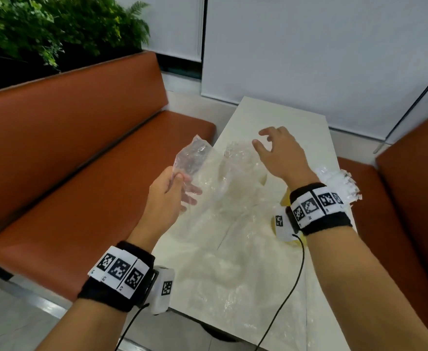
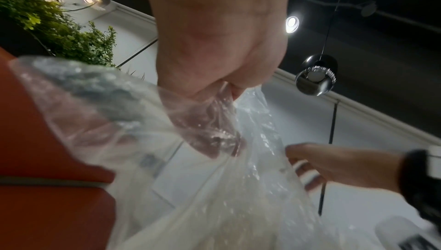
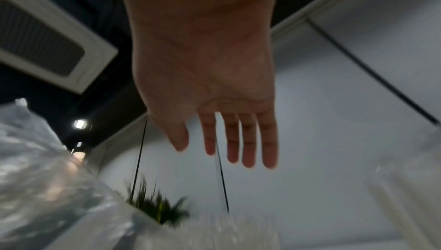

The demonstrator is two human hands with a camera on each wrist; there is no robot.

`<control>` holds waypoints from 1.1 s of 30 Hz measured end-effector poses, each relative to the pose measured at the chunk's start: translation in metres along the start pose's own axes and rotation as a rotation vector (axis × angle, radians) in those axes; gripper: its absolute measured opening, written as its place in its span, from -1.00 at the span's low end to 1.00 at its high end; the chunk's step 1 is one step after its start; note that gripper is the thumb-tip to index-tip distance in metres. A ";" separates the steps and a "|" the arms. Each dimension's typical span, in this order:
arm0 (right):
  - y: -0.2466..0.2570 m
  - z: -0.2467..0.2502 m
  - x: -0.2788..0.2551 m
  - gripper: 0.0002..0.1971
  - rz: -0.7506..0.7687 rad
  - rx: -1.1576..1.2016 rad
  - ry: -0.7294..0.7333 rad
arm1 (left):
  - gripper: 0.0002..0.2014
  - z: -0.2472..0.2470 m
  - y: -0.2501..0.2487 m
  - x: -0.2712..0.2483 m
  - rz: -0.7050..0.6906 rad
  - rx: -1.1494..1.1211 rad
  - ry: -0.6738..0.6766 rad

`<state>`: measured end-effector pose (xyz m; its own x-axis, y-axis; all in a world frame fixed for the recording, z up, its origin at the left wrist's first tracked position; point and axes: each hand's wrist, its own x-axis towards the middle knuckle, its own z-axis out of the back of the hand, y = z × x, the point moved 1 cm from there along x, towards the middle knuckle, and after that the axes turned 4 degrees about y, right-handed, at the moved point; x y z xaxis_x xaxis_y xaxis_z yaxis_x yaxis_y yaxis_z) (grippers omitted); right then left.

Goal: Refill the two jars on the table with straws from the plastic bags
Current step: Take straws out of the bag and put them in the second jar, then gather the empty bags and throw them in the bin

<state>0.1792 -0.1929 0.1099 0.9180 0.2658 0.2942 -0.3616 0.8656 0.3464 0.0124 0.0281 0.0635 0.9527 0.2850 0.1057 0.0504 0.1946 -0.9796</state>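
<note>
A large clear plastic bag [image 1: 223, 224] lies crumpled over the white table [image 1: 278, 117], its upper edge lifted. My left hand [image 1: 167, 196] grips that edge near the table's left side; in the left wrist view the fingers [image 2: 214, 122] show through the film of the bag [image 2: 167, 178]. My right hand [image 1: 276, 150] hovers above the bag's mouth with its fingers spread and relaxed, holding nothing; the right wrist view shows the open palm [image 3: 214, 84] with bag film [image 3: 47, 178] below it. A second bag with white straws [image 1: 339, 183] pokes out behind my right wrist. The jars are hidden.
Orange benches flank the table on the left [image 1: 81, 153] and on the right [image 1: 410, 198]. Green plants [image 1: 43, 29] stand behind the left bench. A white wall panel [image 1: 309, 46] closes the far side. Something yellow [image 1: 287, 196] shows under my right wrist.
</note>
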 end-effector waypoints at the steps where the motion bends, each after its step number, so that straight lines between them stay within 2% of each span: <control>1: -0.001 0.010 -0.015 -0.53 -0.057 -0.017 -0.015 | -0.69 -0.001 -0.008 -0.003 -0.003 -0.055 -0.002; 4: -0.001 0.030 -0.067 -0.50 -0.198 0.079 -0.118 | -0.72 -0.004 -0.027 -0.010 0.009 -0.278 -0.034; 8: 0.012 0.041 -0.121 -0.53 -0.370 0.483 -0.048 | -0.71 -0.015 -0.040 -0.014 0.085 -0.506 -0.088; 10: 0.012 0.042 -0.139 -0.51 -0.439 0.769 -0.081 | -0.73 -0.022 -0.041 -0.017 0.145 -0.533 -0.084; 12: 0.006 0.046 -0.155 -0.58 -0.485 1.011 -0.114 | -0.81 -0.028 -0.037 -0.019 0.208 -0.486 -0.066; 15: -0.010 0.060 -0.181 -0.50 -0.420 1.232 -0.096 | -0.89 -0.037 -0.025 -0.024 0.310 -0.414 0.012; 18: -0.034 0.069 -0.204 -0.49 -0.363 1.147 -0.088 | -0.93 -0.047 -0.012 -0.033 0.391 -0.320 0.127; 22: -0.076 0.057 -0.222 -0.37 -0.552 0.713 -0.108 | -0.85 -0.060 0.020 -0.039 0.286 0.079 0.133; 25: -0.095 0.034 -0.231 -0.27 -0.625 0.539 0.015 | -0.80 -0.071 0.041 -0.041 0.291 0.174 0.153; 27: -0.103 0.019 -0.238 -0.21 -0.677 0.549 0.117 | -0.85 -0.074 0.054 -0.043 0.346 0.117 0.174; 29: -0.110 0.003 -0.248 -0.05 -0.731 0.571 0.283 | -0.84 -0.075 0.071 -0.046 0.368 0.129 0.207; 31: -0.116 -0.013 -0.258 0.11 -0.825 0.590 0.420 | -0.81 -0.074 0.091 -0.047 0.332 0.309 0.251; 33: -0.121 -0.033 -0.267 0.18 -0.918 0.619 0.480 | -0.83 -0.073 0.109 -0.048 0.344 0.473 0.313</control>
<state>-0.0171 -0.3544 -0.0398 0.7931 -0.0976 -0.6012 0.5616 0.4991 0.6599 -0.0062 -0.0327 -0.0606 0.9366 0.1324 -0.3243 -0.3414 0.5528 -0.7602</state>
